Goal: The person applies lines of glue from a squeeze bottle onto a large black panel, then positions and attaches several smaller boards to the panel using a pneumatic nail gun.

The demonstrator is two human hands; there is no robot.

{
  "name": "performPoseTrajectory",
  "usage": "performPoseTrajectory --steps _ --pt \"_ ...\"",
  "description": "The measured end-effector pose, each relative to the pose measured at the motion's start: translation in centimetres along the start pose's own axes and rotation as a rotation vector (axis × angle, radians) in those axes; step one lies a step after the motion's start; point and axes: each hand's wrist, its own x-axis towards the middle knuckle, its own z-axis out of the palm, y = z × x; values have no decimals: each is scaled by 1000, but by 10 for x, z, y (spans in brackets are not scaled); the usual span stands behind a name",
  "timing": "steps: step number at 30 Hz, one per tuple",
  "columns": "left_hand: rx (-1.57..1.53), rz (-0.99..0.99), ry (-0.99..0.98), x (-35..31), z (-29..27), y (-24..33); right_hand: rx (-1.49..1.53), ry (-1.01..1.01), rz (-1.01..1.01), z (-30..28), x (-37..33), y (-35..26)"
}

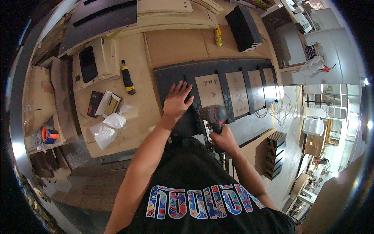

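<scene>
My right hand (223,139) is wrapped round the handle of a grey nail gun (208,114) with a red ring. The tool stands over the near edge of a black slotted wooden panel (169,76). Black slats (227,91) cross this panel, with bare brown board (237,93) showing between them and handwritten marks on it. Flat on the panel's left part, my left hand (178,102) rests with fingers apart, holding nothing. The nail gun's tip is hidden from view.
Left on the workbench (138,109) lie a yellow-black utility knife (127,78), small boxes (106,104) and white plastic bags (106,132). Farther back are another yellow knife (218,36) and a black slat stack (243,29). A slatted black piece (275,155) stands at right.
</scene>
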Motion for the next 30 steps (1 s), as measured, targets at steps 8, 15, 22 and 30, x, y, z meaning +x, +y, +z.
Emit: performPoseTrajectory --steps 8,15,22,30 --pt "26 58 -36 36 -16 -31 3 38 33 -6 0 -4" --pt "44 60 -78 34 -14 -35 35 15 -55 -22 39 -26" --pt "16 39 -83 34 -15 -34 24 49 -54 -26 60 -33" --pt "18 38 -83 36 -14 -33 2 55 -146 -23 65 -19"
